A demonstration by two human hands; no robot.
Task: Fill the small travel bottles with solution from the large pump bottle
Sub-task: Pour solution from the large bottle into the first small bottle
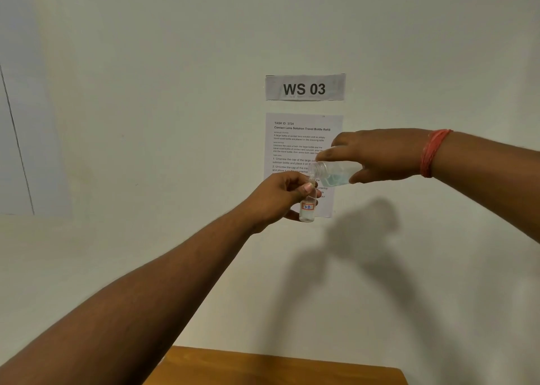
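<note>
My left hand [276, 199] grips a small clear travel bottle [307, 211] upright at chest height; a red-framed label reading 7B is on it and a little liquid sits at its bottom. My right hand [382, 155] holds a larger clear bottle [333, 173] tipped on its side, its open threaded neck right above the small bottle's mouth. Pale blue liquid pools in the lower side of the larger bottle. Both bottles are raised in front of the wall, above the table.
A wooden table [274, 367] shows only at the bottom edge. On the white wall behind hang a "WS 03" sign [305, 88] and a printed task sheet [301, 139]. A red thread band [432, 154] circles my right wrist.
</note>
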